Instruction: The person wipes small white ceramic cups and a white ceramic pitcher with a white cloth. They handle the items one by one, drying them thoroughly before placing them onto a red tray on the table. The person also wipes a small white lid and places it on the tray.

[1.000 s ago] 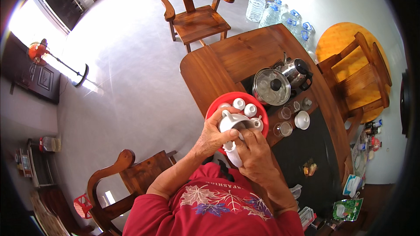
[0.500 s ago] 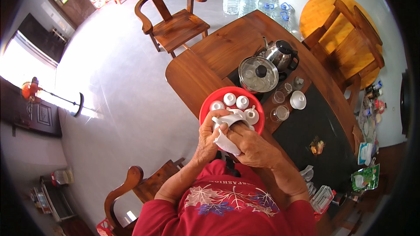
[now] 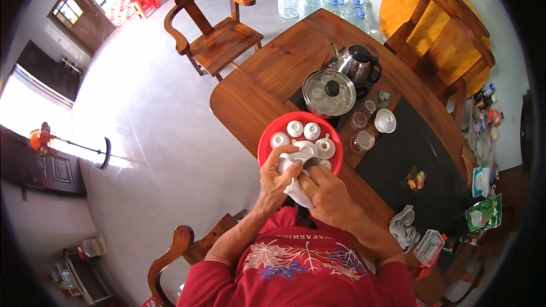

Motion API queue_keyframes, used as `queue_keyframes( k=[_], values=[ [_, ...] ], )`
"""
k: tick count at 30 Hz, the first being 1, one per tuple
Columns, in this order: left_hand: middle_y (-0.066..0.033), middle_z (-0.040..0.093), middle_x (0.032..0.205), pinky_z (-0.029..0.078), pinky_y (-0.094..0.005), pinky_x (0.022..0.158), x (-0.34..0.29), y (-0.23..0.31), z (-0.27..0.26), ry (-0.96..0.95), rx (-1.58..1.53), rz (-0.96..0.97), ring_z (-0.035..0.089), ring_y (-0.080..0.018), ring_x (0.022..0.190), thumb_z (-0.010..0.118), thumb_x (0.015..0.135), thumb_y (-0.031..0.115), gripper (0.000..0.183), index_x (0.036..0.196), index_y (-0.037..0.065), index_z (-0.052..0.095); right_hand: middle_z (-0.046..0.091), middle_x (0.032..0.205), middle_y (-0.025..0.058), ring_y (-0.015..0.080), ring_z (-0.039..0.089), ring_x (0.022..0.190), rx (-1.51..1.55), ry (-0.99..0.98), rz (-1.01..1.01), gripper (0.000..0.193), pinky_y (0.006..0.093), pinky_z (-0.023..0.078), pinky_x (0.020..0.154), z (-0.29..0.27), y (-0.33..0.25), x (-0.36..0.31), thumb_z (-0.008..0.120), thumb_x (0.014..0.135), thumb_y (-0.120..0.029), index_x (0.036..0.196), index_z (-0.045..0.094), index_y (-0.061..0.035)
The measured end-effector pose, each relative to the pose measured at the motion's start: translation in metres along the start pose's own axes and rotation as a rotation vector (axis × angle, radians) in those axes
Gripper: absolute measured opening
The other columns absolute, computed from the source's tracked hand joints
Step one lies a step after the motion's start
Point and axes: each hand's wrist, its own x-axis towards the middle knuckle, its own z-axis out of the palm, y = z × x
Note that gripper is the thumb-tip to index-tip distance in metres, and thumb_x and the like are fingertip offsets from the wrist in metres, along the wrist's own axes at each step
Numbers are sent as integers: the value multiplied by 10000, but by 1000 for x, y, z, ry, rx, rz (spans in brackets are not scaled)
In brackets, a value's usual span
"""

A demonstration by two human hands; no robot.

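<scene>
The left hand was wrapped around a small white cup, fingers closed on its side, while the right hand pressed a white cloth against it, fingers curled shut on the fabric; cup and cloth sat between the two hands at the near rim of a round red tray. On the tray, just beyond the hands, stood more small white cups and a white lidded bowl, close together. The tray rested on the edge of a wooden table. Past it stood a pot with a glass lid and a steel kettle, side by side, with two clear glasses and a white saucer to their right. Further right along the table lay a grey rag, a clear plastic packet and a green packet with pale print, near the far edge. Clear water bottles with blue caps stood on the floor beyond the table, beside a wooden armchair
</scene>
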Motion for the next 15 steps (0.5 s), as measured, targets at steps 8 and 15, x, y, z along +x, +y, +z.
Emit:
queue_keyframes(
  k=[8, 15],
  values=[
    [-34, 619, 955, 501, -243, 720, 9, 2, -8, 21, -433, -235, 591, -93, 847, 493, 945, 201, 224, 1113, 61, 542, 532, 1012, 173, 302, 593, 869, 786, 308, 280, 398, 363, 491, 740, -8, 24, -19, 631, 727, 66, 1104, 522, 1],
    [-31, 600, 979, 483, -265, 758, 7, -4, 6, 41, -318, -140, 573, -110, 874, 497, 941, 294, 276, 1106, 76, 541, 519, 1019, 132, 300, 541, 906, -245, 349, -6, 475, 395, 480, 745, 0, 23, 6, 716, 602, -62, 1058, 582, -52]
  ],
)
